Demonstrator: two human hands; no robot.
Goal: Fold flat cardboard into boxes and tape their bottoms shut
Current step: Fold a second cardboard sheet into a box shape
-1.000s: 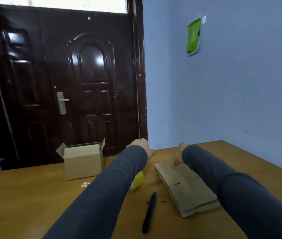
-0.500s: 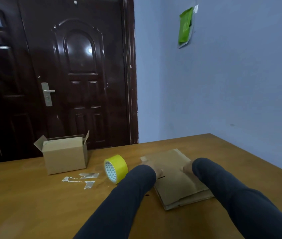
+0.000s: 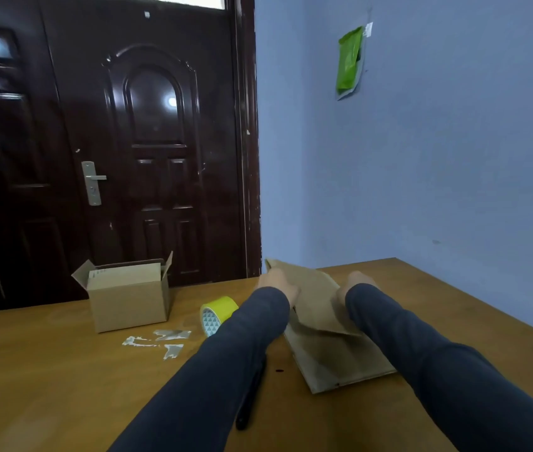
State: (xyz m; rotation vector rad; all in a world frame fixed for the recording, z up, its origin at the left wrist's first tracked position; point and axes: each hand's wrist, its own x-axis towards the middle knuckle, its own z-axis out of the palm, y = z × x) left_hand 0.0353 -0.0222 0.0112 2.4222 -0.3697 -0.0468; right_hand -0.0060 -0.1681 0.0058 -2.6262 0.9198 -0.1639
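The wooden table (image 3: pixel 63 370) carries everything here, running back to a dark door and a blue wall. Near its far left edge stands a finished cardboard box (image 3: pixel 130 295), upright, top flaps open. Toward the far right, a stack of flat cardboard (image 3: pixel 333 357) lies on the surface, and the top sheet (image 3: pixel 311 295) is tilted up off it at its far end. Left hand (image 3: pixel 276 283) grips that sheet's left edge, right hand (image 3: pixel 355 283) its right edge, both closed on the board. The yellow tape roll (image 3: pixel 218 313) stands on edge between box and stack, just beside the left sleeve. A black pen (image 3: pixel 249 406) lies nearer the front, partly hidden under that sleeve. Torn tape scraps (image 3: pixel 157 340) sit before the box.
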